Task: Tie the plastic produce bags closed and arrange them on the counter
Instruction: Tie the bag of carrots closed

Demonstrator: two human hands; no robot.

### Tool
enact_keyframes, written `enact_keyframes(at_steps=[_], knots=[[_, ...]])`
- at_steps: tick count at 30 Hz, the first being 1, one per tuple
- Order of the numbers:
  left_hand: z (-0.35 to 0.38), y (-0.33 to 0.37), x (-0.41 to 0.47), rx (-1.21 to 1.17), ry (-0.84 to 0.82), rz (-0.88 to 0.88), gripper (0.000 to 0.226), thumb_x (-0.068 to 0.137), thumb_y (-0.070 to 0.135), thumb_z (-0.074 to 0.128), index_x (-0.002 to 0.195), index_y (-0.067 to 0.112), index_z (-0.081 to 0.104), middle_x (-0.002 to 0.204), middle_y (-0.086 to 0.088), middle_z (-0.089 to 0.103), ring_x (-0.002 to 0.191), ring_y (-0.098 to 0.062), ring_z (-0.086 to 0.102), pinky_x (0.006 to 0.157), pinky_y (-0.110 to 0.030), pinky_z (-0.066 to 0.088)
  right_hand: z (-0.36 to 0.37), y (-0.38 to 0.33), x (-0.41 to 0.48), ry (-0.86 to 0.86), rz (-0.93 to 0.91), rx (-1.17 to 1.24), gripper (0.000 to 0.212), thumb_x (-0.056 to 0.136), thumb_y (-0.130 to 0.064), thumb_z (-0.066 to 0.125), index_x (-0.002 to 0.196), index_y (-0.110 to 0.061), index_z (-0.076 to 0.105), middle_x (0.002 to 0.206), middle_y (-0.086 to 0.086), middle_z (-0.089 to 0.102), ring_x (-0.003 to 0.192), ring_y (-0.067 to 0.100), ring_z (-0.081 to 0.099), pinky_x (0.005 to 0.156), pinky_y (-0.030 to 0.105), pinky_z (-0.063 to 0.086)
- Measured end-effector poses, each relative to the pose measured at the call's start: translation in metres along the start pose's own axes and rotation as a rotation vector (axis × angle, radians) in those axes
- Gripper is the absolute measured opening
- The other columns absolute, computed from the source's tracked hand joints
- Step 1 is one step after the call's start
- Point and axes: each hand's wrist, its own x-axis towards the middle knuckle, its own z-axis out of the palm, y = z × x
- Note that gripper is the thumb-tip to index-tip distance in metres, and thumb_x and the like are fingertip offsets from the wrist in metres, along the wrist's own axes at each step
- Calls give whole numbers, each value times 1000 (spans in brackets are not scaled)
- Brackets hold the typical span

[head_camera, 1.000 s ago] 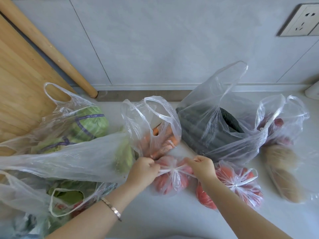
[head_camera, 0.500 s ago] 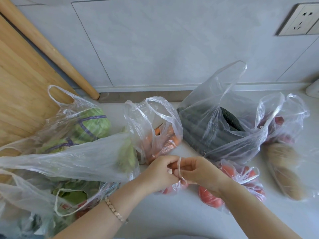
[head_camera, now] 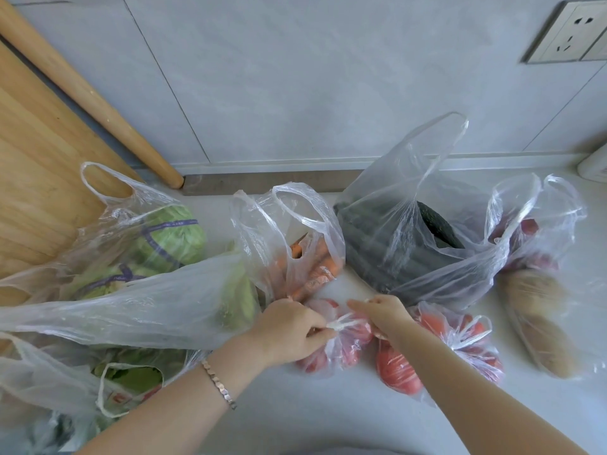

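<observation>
A small clear bag of tomatoes (head_camera: 341, 351) lies on the pale counter (head_camera: 322, 412) in front of me. My left hand (head_camera: 289, 330) and my right hand (head_camera: 382, 313) each pinch one twisted handle of this bag and pull the two apart over a knot at its top. Just right of it lies a second tomato bag (head_camera: 460, 346) with its handles knotted. Behind stand an open carrot bag (head_camera: 305, 254), an open bag of dark cucumbers (head_camera: 404, 251) and an open bag of red produce (head_camera: 532, 231).
A bagged cabbage (head_camera: 164, 244) and more bags of greens (head_camera: 124, 376) crowd the left side. A wooden board (head_camera: 36, 178) and a rolling pin (head_camera: 92, 103) lean at the back left. Wrapped pale roots (head_camera: 542, 323) lie far right. A wall socket (head_camera: 568, 31) sits above.
Half a second ago my hands were together over the bag, looping the handles. They have now moved apart, drawing the handles tight to either side.
</observation>
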Motion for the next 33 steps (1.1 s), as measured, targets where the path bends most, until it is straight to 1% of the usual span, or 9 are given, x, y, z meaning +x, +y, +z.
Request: enact_keyframes(at_steps=[2,8,12,15,17,21,24,26,33], knots=[[4,-7,-3,66,-32,196,38,80,29,50,45,17,43,42,-2,50,44,-19,44,62,-21,24,-1,-6,8,81,-78,-40,49,78,-14,71,49,-16,31,49,2,29,37,11,27,37,18,26],[10,-31,-18,-440,-372,-238,35,72,19,49,43,17,29,45,2,34,54,-13,40,68,-23,31,2,2,12,68,16,-148,47,82,-16,68,49,-14,34,39,-2,32,34,11,30,39,20,28],[-3,-15,-10,-567,-199,-409,35,88,20,48,53,21,55,58,2,60,53,-2,50,62,-23,38,-13,-10,-2,-23,46,-539,26,86,-29,59,72,-7,59,57,-2,48,49,8,44,48,18,37],[-33,-9,3,-561,374,-436,10,87,16,57,85,25,58,81,15,58,72,6,53,70,-20,43,-20,-45,-18,165,-295,-817,36,86,-28,56,112,-3,59,93,8,60,83,20,59,75,29,49],[-56,-8,16,-547,751,-476,25,82,17,64,102,22,50,94,12,47,89,-8,51,81,-22,43,-9,-79,-39,260,-607,-711,42,85,-26,59,123,-11,50,121,8,51,110,24,51,93,33,44],[-90,-1,45,-708,680,-760,41,74,35,68,102,12,48,98,1,39,87,-26,41,74,-24,37,32,-128,-53,113,-897,-875,57,85,-29,58,136,-13,38,138,7,37,130,25,31,110,34,29],[-103,-5,52,-1094,603,-760,19,73,24,60,70,8,50,70,-5,49,71,-25,46,67,-28,38,52,-136,-58,-9,-876,-939,23,92,-31,48,87,-11,58,106,11,57,111,27,50,96,35,42],[-113,-9,47,-1302,624,-687,16,81,11,57,67,11,50,54,1,53,56,-16,54,67,-30,43,54,-137,-66,-58,-855,-708,39,92,-30,46,57,-13,39,68,10,54,82,31,61,68,31,42],[-133,-17,18,-1235,525,-600,33,87,0,31,76,5,62,45,7,44,32,-6,31,40,-18,31,10,-127,-98,-27,-702,-204,28,83,-21,51,62,-3,49,50,-5,38,51,10,35,51,21,30]])
